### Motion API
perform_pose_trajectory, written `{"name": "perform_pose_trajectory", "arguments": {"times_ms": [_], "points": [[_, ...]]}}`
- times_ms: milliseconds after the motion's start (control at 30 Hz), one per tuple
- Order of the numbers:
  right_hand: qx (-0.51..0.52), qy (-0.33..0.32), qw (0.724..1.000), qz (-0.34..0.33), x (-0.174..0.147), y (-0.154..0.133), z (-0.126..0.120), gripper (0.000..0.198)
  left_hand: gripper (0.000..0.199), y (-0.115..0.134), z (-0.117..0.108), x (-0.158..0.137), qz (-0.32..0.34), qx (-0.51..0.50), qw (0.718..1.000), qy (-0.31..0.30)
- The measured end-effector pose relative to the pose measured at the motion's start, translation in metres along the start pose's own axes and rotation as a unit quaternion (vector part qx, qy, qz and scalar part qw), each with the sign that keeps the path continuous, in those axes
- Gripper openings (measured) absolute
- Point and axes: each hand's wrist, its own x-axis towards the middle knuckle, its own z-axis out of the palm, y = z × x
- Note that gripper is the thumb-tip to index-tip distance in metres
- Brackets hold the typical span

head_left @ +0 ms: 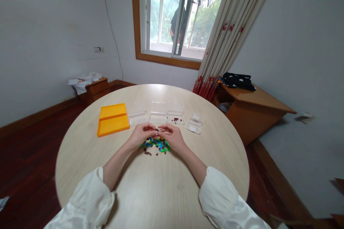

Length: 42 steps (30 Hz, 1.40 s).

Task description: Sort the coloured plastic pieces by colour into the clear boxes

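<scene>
My left hand [141,135] and my right hand [171,136] meet fingertip to fingertip over a pile of small building bricks [160,145] on the round table. The pile mixes green, blue, brown and a few yellow pieces. Both hands are closed in a pinch around small bricks [157,129], of which bits of brown and green show between the fingers. How many pieces they hold is hidden. Several loose brown bricks [147,153] lie on the near side of the pile.
Beyond my hands, the round table [150,189] bears a yellow tray [113,118] at the left. Clear plastic boxes [138,118] stand in a row, one holding brown bricks [176,119]. A smaller clear case [194,127] lies open at the right. A wooden desk [249,107] stands behind right.
</scene>
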Motion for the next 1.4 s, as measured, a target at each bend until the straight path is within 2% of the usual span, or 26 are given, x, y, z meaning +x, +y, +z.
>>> {"name": "perform_pose_trajectory", "arguments": {"times_ms": [367,667,933,1133,1400], "points": [[-0.039,0.0,0.997,-0.07,0.0004,0.0015,0.0004,0.02,0.039,0.0008,0.0003,0.0001,-0.024,-0.02,0.999,-0.02],[-0.022,0.006,0.999,-0.046,-0.0004,0.0011,0.0018,0.021,0.044,-0.0002,0.0005,-0.0006,-0.064,-0.108,0.991,-0.036],[-0.029,0.007,0.998,-0.047,-0.0017,-0.0011,0.0022,0.017,0.037,-0.0019,-0.0028,-0.0013,-0.083,-0.144,0.984,-0.068],[-0.059,0.018,0.995,-0.077,-0.0031,-0.001,0.0026,0.013,0.033,-0.0009,-0.0046,-0.0015,-0.122,-0.16,0.976,-0.089],[-0.07,0.022,0.992,-0.1,-0.0028,-0.0011,0.0034,0.013,0.029,-0.0039,-0.006,-0.0006,-0.136,-0.195,0.965,-0.115]]}}
